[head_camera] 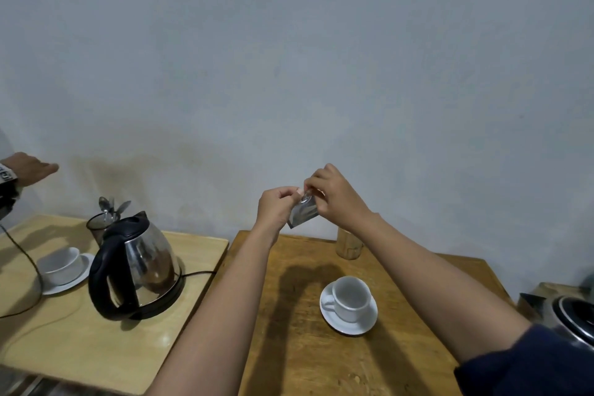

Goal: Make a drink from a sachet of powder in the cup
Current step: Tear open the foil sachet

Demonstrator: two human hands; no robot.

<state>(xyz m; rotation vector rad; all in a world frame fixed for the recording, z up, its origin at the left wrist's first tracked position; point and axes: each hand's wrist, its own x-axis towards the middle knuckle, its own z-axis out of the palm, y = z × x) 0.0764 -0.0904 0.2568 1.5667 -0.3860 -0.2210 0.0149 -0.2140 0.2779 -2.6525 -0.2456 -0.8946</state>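
The top of the silvery sachet (303, 213) is covered by the fingertips of the left hand (277, 206) and right hand (334, 194), so whether it is torn open cannot be told; its print is too blurred to read. At the far left, another person's hand (30, 168) is cut by the picture's edge at the wrist. At the right edge a metal kettle (575, 318) shows only in part. The spoons (111, 206) stand in a dark holder (98, 228) half hidden behind the left kettle (138, 267), whose cord (22, 264) runs off the left edge. The wooden cylinder (348, 243) is partly behind the right forearm.
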